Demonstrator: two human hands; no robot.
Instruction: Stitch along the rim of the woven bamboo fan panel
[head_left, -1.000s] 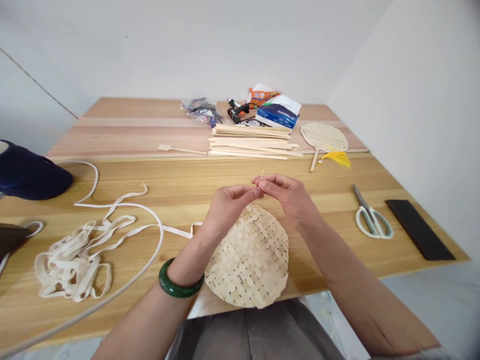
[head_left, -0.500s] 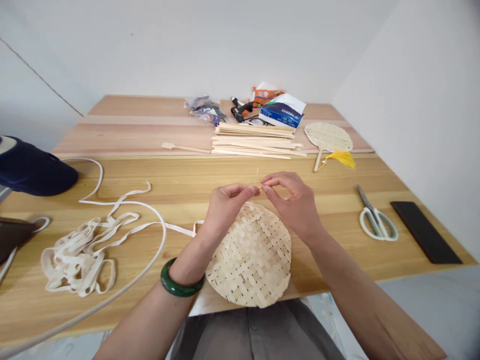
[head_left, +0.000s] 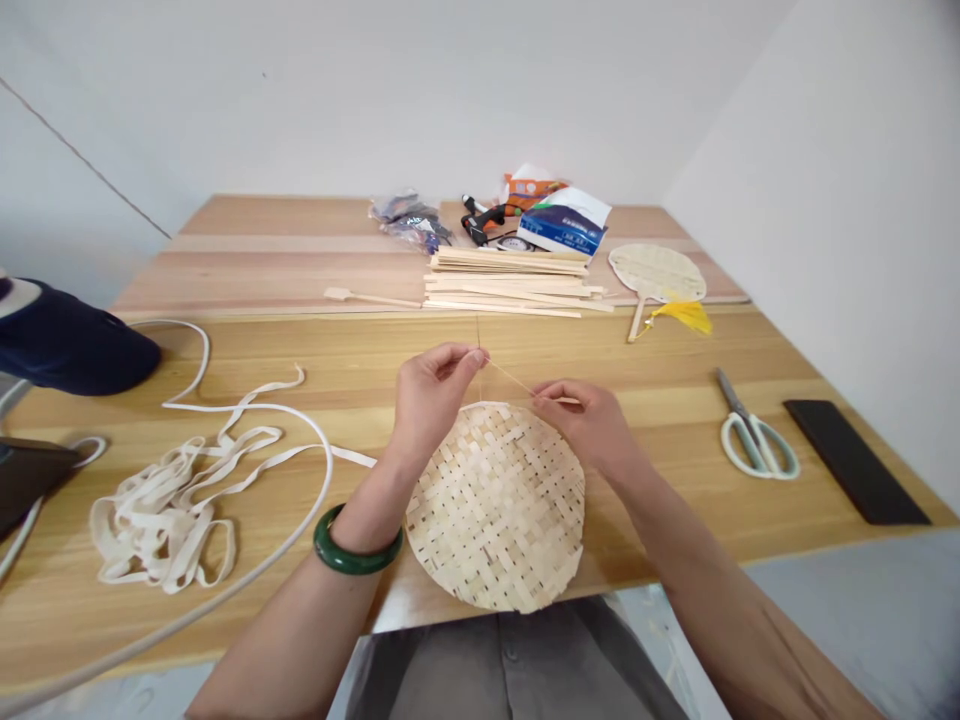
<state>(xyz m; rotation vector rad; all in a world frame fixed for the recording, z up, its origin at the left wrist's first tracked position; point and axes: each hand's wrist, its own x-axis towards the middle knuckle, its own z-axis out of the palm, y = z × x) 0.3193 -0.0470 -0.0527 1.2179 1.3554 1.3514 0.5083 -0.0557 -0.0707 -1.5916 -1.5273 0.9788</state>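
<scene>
A round woven bamboo mat (head_left: 496, 505) lies at the table's near edge in front of me. My left hand (head_left: 431, 395), with a green bangle (head_left: 355, 548) on the wrist, is closed in a pinch just above the mat's far rim and holds one end of a thin bamboo sliver (head_left: 511, 379). My right hand (head_left: 589, 420) is also pinched, at the mat's far right rim, on the other end of that sliver. The sliver runs slanted between the two hands.
A tangle of cream ribbon (head_left: 169, 500) lies at the left. Scissors (head_left: 754, 435) and a black flat object (head_left: 855, 460) are at the right. Further back are stacked bamboo strips (head_left: 514, 282), a finished fan with yellow tassel (head_left: 660, 280), a glue gun and packets (head_left: 525, 215). A dark cap (head_left: 71, 340) sits far left.
My hands have drawn apart: the left moved up and left, the right dropped toward the mat's rim, and the thin sliver now stretches between them.
</scene>
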